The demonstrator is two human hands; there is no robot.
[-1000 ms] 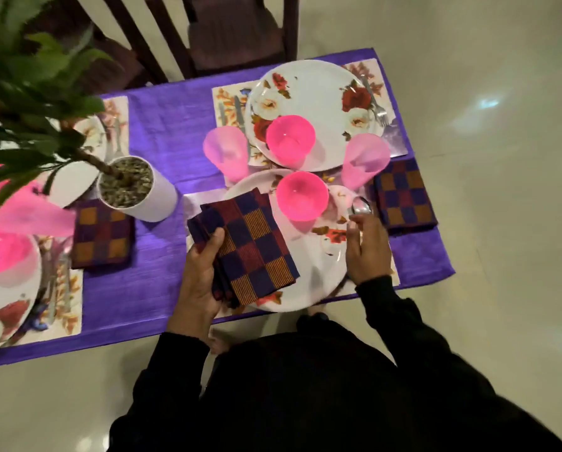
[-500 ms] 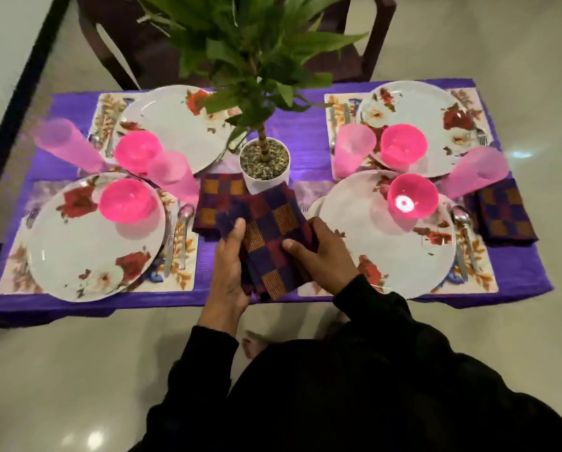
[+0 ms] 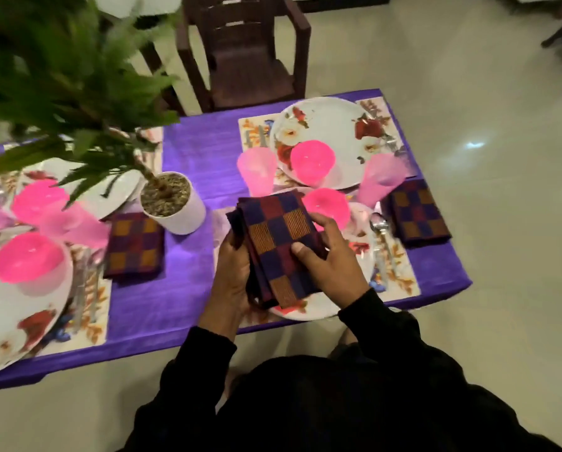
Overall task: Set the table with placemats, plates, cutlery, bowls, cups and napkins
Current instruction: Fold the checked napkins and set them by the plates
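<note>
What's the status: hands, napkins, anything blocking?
Left hand and right hand both grip the napkin stack. Held above near plate. Nothing blocking.

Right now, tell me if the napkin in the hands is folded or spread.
Folded: the checked napkin shows stacked layers along its left edge, held by left hand and right hand.
</note>
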